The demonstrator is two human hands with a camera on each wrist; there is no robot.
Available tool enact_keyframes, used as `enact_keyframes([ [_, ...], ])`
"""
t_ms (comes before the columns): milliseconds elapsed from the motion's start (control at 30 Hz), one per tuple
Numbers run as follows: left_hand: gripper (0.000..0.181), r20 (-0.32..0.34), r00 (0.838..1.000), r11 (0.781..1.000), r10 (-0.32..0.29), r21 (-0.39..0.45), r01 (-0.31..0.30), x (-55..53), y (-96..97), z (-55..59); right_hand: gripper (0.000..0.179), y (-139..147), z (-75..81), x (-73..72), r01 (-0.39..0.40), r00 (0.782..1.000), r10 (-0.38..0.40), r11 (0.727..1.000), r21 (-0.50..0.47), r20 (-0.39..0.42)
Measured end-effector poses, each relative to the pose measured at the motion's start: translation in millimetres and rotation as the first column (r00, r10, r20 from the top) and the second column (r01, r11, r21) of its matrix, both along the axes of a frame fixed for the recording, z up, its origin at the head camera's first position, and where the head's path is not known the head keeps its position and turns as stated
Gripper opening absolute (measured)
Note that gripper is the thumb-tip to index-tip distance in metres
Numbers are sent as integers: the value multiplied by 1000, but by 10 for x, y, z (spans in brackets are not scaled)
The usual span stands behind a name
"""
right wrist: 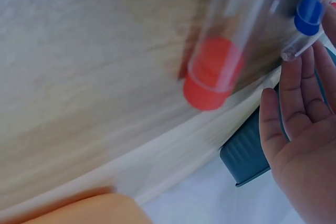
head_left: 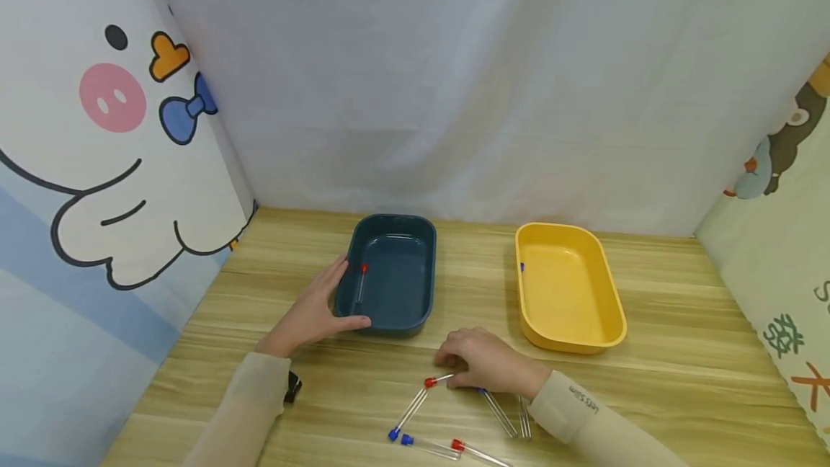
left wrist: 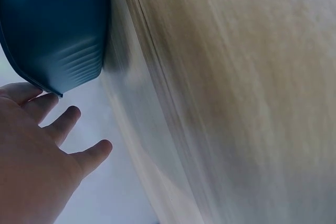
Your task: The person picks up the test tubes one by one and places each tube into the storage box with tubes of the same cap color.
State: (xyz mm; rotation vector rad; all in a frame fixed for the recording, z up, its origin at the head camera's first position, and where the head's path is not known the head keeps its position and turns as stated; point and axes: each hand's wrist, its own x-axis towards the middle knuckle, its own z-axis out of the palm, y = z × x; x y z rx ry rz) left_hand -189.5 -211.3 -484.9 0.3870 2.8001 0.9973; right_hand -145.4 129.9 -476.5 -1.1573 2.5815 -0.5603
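Note:
My left hand (head_left: 314, 312) rests on the left side of a dark blue tray (head_left: 431, 287), fingers spread along the rim and thumb at its near edge. A red-capped test tube (head_left: 362, 281) leans inside. My right hand (head_left: 483, 359) is over the table, fingers curled round the clear end of another red-capped test tube (head_left: 431, 382). In the right wrist view that tube's rounded end (right wrist: 289, 53) shows at the fingertips, beside a blue cap (right wrist: 308, 17). A blue-capped test tube (head_left: 408, 413) lies next to it, and another blue-capped tube (head_left: 499, 413) extends from under my hand.
A yellow tray (head_left: 570, 287) stands to the right, with a blue cap (head_left: 521, 267) at its left wall. Nearer me lie a blue-capped tube (head_left: 431, 447) and a red-capped tube (head_left: 480, 452). Another clear tube (head_left: 524, 420) lies by my right wrist. A white curtain (head_left: 454, 92) hangs behind the table.

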Motion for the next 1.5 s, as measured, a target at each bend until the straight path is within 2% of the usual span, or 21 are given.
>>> enact_keyframes([
  [400,123,-5,1000,1000,-7,-4,7,-6,14,15,19,-2,13,-9,-12,1000,12,1000,-11,-20],
  [600,124,-7,1000,1000,-9,-18,9,-6,14,12,18,22,44,-27,-10,1000,8,997,-75,-24],
  [900,125,3,1000,1000,-2,-29,2,-2,10,18,21,89,222,-87,15,999,-20,995,-98,-51],
  [1133,124,2,1000,999,-2,-34,2,-1,13,37,26,131,444,-98,131,991,-129,986,-102,29],
  [1233,124,-3,1000,999,-7,-33,6,-4,12,44,29,154,552,-107,166,986,-163,979,-115,39],
  [1500,125,0,1000,999,-4,-45,4,-12,8,34,40,220,695,-157,197,978,-206,964,-178,-29],
])
